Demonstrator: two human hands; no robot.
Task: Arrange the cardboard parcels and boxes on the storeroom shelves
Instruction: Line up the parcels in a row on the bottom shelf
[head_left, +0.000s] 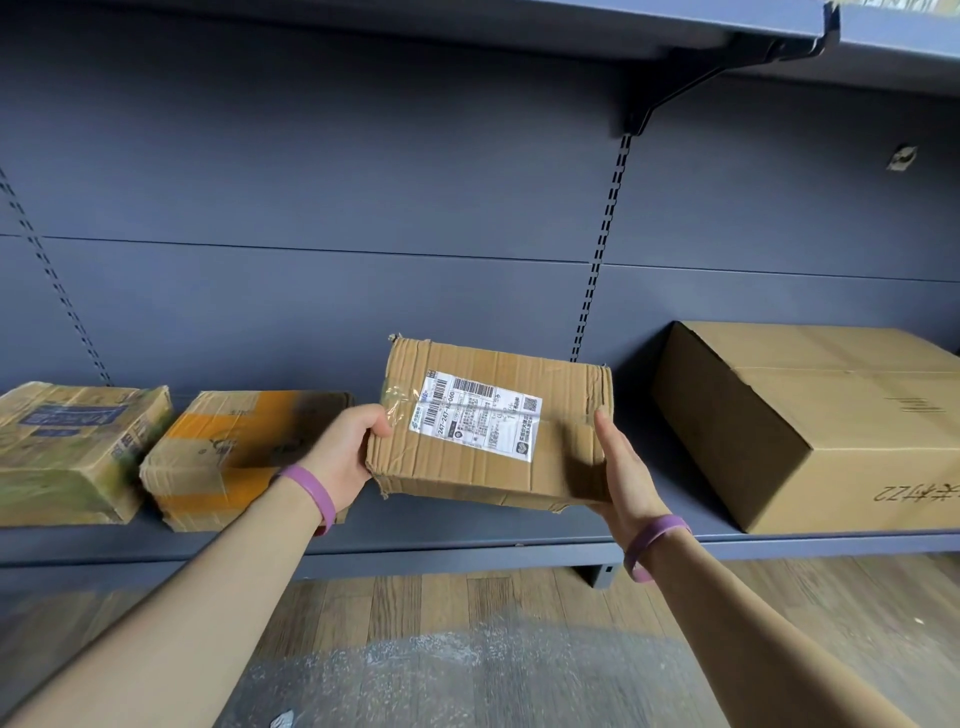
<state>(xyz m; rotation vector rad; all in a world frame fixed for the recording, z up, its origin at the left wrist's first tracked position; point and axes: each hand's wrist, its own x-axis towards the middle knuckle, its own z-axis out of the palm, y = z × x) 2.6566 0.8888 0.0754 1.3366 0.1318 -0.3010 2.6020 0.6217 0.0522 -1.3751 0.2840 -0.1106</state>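
I hold a worn cardboard parcel with a white shipping label between both hands, above the grey shelf. My left hand grips its left edge, thumb on top. My right hand holds the right edge, thumb on the top face and fingers hidden beneath. The parcel is tilted, its near edge over the shelf's front part. Whether it touches the shelf I cannot tell.
Left on the shelf lie a parcel with orange tape and a printed parcel at the far left. A large plain box stands at the right. An upper shelf with a black bracket overhangs. Wooden floor lies below.
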